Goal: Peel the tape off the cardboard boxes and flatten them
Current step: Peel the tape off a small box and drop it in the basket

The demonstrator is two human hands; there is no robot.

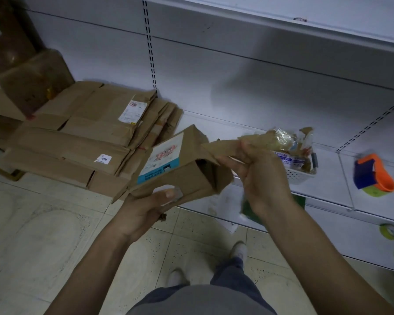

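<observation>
Just right of the flattened stack (89, 123), the left grip (143, 210) clamps the small box (187, 176) steady from below while the right grip (262, 176) pinches a tape strip (223, 146) to peel it away

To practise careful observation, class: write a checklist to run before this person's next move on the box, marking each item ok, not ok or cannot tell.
1. Left hand grips the small box: ok.
2. Right hand pinches the brown strip: ok.
3. Strip fully free of the box: cannot tell.
4. Box flattened: not ok, its end gapes open.
5. White basket of scraps on the shelf near the right hand: ok.
6. Flattened pile on the floor to receive it: ok.
</observation>
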